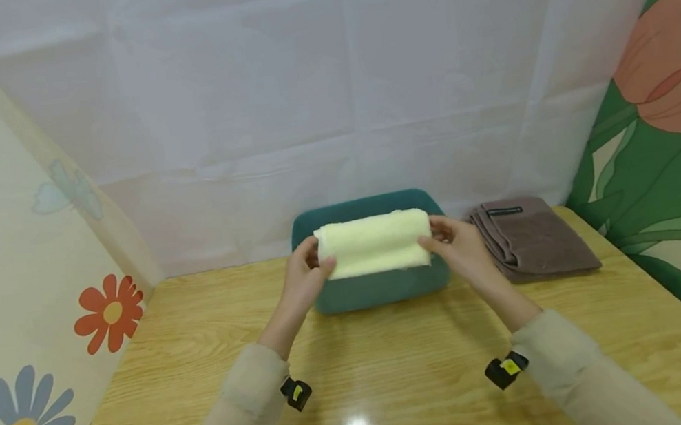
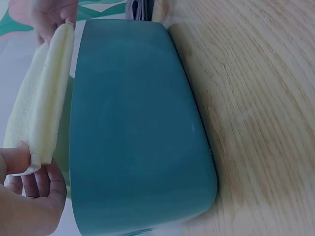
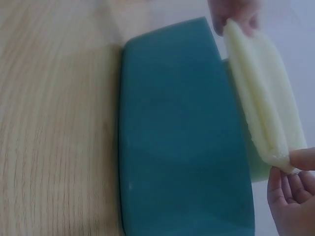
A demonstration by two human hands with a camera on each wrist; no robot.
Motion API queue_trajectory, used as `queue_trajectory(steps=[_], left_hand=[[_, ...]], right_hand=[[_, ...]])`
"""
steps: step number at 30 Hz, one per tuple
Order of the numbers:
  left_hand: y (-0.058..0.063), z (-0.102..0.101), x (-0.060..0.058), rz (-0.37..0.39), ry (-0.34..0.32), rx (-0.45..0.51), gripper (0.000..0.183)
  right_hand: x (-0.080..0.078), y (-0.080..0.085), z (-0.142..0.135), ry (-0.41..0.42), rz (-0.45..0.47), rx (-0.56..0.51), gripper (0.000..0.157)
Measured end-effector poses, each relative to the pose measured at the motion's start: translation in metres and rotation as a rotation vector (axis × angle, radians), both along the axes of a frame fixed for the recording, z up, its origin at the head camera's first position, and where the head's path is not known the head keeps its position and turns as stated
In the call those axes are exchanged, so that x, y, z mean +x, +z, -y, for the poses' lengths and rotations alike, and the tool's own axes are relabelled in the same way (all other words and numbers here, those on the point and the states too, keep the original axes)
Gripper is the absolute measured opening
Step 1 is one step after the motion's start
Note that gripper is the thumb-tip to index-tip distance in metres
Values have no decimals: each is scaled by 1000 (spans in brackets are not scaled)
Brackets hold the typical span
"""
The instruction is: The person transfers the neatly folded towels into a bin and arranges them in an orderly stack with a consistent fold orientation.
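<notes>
A folded pale yellow towel (image 1: 375, 243) is held up by its two short ends over a teal bin (image 1: 380, 291). My left hand (image 1: 306, 275) pinches one end between thumb and fingers. At the opposite end my right hand (image 1: 459, 245) pinches it the same way. In the left wrist view the towel (image 2: 47, 98) shows its folded layers just above the rim of the bin (image 2: 133, 123). The right wrist view has the towel (image 3: 261, 93) beyond the bin's outer wall (image 3: 182, 137). What lies in the bin is mostly hidden.
A folded brown towel (image 1: 539, 236) with a dark label lies on the wooden table (image 1: 216, 329), right of the bin. Behind stands a white sheet (image 1: 327, 89). Walls with painted flowers (image 1: 113, 312) flank the table.
</notes>
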State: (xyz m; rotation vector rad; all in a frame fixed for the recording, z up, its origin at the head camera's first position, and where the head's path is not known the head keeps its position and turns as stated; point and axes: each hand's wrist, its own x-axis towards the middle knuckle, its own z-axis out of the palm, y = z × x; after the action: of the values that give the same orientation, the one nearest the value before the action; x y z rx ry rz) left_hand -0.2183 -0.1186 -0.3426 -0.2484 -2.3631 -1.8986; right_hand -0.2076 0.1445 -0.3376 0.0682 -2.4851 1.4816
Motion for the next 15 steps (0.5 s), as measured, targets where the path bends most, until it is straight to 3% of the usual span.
queue_trajectory(steps=[7, 15], left_hand=[[-2, -2, -6, 31, 14, -31, 39], [-3, -3, -14, 61, 11, -70, 47]], right_hand=[[-4, 0, 0, -14, 36, -17, 45], [-13, 2, -1, -11, -1, 30, 45]])
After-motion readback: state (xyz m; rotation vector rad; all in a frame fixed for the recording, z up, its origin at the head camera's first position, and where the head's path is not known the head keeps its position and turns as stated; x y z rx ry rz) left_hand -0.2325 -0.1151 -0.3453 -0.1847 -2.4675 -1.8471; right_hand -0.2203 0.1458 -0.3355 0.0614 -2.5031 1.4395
